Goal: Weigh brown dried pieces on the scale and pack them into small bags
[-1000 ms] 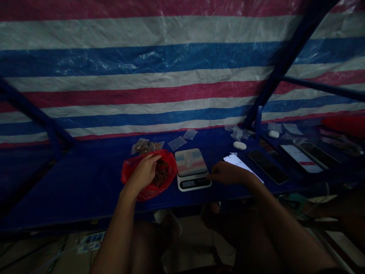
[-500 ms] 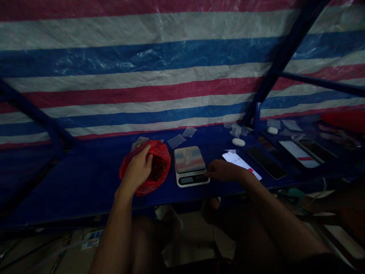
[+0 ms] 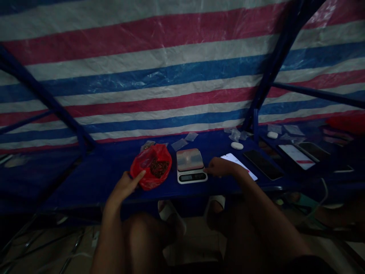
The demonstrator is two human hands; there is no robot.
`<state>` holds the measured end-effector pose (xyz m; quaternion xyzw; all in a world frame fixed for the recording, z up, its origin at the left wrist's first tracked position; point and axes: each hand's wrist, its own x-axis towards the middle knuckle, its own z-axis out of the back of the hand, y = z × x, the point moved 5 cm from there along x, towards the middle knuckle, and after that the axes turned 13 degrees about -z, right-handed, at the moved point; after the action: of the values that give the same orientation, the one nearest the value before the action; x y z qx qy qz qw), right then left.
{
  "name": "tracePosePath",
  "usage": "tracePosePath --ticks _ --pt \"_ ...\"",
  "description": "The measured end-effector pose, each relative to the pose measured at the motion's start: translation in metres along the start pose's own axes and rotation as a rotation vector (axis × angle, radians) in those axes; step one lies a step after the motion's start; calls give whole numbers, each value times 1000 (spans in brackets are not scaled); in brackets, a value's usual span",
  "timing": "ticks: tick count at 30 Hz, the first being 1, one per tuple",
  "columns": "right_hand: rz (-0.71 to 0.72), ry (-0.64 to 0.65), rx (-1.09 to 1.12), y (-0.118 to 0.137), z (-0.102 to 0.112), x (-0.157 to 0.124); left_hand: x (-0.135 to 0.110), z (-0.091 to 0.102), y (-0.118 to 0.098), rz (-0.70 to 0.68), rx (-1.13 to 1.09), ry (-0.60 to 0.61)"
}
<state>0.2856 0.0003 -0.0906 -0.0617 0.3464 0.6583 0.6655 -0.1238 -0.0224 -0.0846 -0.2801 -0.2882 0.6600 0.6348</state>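
My left hand [image 3: 123,187] has come out of a red plastic bag [image 3: 151,166], and its fingertips are at the bag's lower left edge. Dark brown pieces [image 3: 158,168] lie in the bag's open mouth. To the right stands a white digital scale [image 3: 190,174] with a striped, reflective top, and nothing sits on it. My right hand [image 3: 221,167] is nearest the scale's right side, with its fingers just past it. Under that hand lies a white-screened phone [image 3: 238,161], partly covered by my fingers.
Small clear plastic bags [image 3: 179,144] lie behind the scale on the blue table [image 3: 94,186]. Several phones [image 3: 262,164] and white oval cases [image 3: 237,145] lie to the right. A striped tarp [image 3: 159,76] and blue metal bars stand behind, and my knees are below.
My left hand has left the inside of the red bag and moved down and left to its edge. The bag sits slightly farther right. My right hand has barely moved, and the view has tilted.
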Motion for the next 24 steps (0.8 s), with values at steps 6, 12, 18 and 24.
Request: tracePosePath --ticks 6,12,18,24 --pt "-19 -220 5 8 -1 -5 -8 -9 -18 22 -434 -43" --pt "-44 -467 143 19 -18 -15 -2 10 -32 -33 -626 -106" --pt "124 -628 380 58 -35 -42 0 4 -22 -172 -754 -160" --pt "705 -569 261 176 -43 -52 -4 5 -3 -151 -381 -385"
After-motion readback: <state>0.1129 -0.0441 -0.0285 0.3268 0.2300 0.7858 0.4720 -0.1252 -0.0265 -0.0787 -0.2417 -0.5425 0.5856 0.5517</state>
